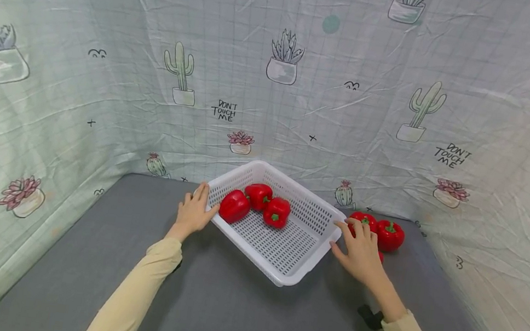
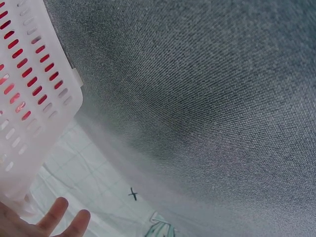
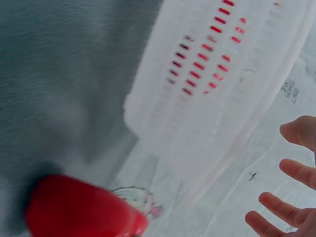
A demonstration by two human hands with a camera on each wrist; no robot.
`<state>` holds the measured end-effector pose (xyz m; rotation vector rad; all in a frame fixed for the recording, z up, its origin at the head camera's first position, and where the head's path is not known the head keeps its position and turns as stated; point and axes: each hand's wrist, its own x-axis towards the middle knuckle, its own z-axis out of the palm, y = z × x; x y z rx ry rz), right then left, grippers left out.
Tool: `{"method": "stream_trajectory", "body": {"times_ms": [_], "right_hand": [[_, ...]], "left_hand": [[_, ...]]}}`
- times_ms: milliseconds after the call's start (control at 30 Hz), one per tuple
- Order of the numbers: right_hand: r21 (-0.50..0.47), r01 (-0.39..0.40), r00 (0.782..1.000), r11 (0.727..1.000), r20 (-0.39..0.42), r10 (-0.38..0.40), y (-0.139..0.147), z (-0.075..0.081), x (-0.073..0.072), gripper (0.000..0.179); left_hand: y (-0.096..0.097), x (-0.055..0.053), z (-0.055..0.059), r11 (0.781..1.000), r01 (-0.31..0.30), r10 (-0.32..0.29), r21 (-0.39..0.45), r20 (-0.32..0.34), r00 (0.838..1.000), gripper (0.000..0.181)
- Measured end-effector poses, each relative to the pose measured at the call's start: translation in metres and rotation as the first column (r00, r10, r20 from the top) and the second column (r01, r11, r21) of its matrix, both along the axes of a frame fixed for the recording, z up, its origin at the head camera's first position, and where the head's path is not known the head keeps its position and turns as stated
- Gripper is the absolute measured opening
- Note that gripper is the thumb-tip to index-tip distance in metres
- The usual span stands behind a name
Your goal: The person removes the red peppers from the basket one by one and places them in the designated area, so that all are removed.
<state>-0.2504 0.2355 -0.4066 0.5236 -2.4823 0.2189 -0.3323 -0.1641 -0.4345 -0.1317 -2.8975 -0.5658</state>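
Note:
A white perforated plastic basket (image 1: 254,250) sits at an angle on the grey table, holding three red bell peppers, one of them a pepper (image 1: 277,213) with its green stem showing. My left hand (image 1: 192,213) is at the basket's left corner, thumb by the rim; in the left wrist view its visible fingers (image 2: 55,215) extend past the rim rather than curling round it. My right hand (image 1: 360,253) hovers beside the right corner, fingers spread, holding nothing. In the right wrist view, those fingers (image 3: 284,207) stand apart from the basket (image 3: 197,118).
Beyond my right hand lie more red bell peppers, among them a whole one (image 1: 389,236) and others partly hidden by the hand. A cactus-print sheet (image 1: 301,109) encloses the back and sides of the grey table (image 1: 236,316).

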Motion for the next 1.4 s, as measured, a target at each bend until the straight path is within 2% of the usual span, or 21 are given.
{"method": "stream_trajectory", "body": {"times_ms": [133, 333, 700, 933, 1100, 1300, 1400], "right_hand": [[0.014, -0.036, 0.999, 0.999, 0.037, 0.035, -0.013, 0.010, -0.005, 0.048], [0.029, -0.085, 0.996, 0.996, 0.030, 0.084, -0.032, 0.026, -0.015, 0.047], [0.078, -0.113, 0.994, 0.991, 0.014, 0.112, -0.062, 0.050, -0.038, 0.047], [0.062, -0.121, 0.992, 0.991, 0.050, 0.118, -0.082, 0.064, -0.057, 0.045], [0.034, -0.118, 0.989, 0.992, 0.098, 0.114, -0.095, 0.066, -0.072, 0.044], [-0.003, -0.079, 0.982, 0.997, 0.173, 0.078, -0.110, 0.059, -0.090, 0.044], [-0.016, -0.067, 0.981, 0.998, 0.180, 0.068, -0.116, 0.054, -0.099, 0.043]], "left_hand": [[-0.001, 0.000, 0.000, 1.000, -0.002, 0.002, -0.005, 0.002, 1.000, 0.071], [-0.001, -0.001, -0.001, 1.000, -0.006, 0.006, -0.010, 0.007, 1.000, 0.071], [0.002, -0.002, -0.001, 1.000, 0.006, -0.006, -0.002, 0.014, 1.000, 0.071], [0.004, -0.004, -0.001, 1.000, 0.005, -0.005, -0.011, 0.008, 1.000, 0.071], [0.004, -0.004, -0.001, 1.000, -0.005, 0.005, -0.009, 0.001, 1.000, 0.071], [0.002, -0.003, -0.001, 1.000, -0.011, 0.011, -0.003, 0.008, 1.000, 0.071], [0.001, -0.003, 0.000, 1.000, -0.013, 0.013, -0.005, 0.007, 1.000, 0.071]]}}
